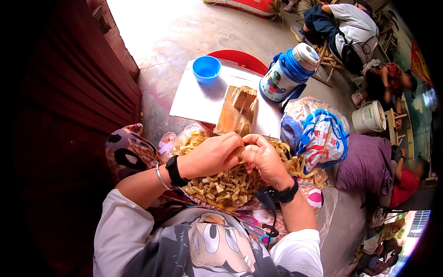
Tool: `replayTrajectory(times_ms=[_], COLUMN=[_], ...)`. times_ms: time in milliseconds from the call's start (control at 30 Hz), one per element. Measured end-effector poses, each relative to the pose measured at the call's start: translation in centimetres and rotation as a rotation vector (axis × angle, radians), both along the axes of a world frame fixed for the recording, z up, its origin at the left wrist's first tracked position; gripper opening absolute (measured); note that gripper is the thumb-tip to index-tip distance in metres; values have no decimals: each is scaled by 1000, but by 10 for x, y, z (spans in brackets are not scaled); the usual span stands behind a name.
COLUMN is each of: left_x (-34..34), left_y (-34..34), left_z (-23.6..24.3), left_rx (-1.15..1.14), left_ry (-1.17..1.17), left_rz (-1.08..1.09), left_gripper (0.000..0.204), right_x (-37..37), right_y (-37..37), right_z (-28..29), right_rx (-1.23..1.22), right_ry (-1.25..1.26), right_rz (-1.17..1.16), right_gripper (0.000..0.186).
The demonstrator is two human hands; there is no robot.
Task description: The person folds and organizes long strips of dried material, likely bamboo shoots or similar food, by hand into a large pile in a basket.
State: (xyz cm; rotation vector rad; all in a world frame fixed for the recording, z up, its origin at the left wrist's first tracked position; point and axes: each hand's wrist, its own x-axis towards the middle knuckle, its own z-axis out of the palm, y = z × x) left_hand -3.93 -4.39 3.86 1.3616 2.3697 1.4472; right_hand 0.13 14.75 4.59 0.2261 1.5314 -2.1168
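Note:
My left hand (213, 154) and my right hand (267, 161) meet over my lap, fingers bent and pinched together. A bit of tan dried leaf strip (239, 153) shows between the fingertips; most of it is hidden by the fingers. Right below both hands lies a heap of small folded pieces (226, 189) of the same tan material, on a clear plastic sheet across my lap. Longer loose strips (295, 161) trail from the heap on the right. Just beyond my fingers, a thick stack of flat brown strips (236, 113) rests on a white board.
On the white board (184, 104) stand a blue bowl (206, 69) and a blue-and-white drinking bottle (287, 74). Part of a red round surface (244, 59) shows behind it. A printed bag (320, 138) sits to the right, a dark red door (83, 83) left. Several people sit farther right near a white bucket (369, 117).

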Motion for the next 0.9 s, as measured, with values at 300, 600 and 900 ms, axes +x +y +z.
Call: replayTrajectory(times_ms=[300,600,900], left_x=[1,-1,4], left_y=[0,-7,-5], left_z=[0,-2,7], left_rx=[-36,20,-96], left_ry=[-35,103,388], left_rz=[185,121,244], left_gripper=[22,14,22], right_x=[5,1,0], right_y=[-4,8,-1], right_z=[-5,-5,-7], right_rx=[236,-344,-93], right_ry=[327,-81,39], right_rz=[15,89,-32], right_gripper=[17,42,38])
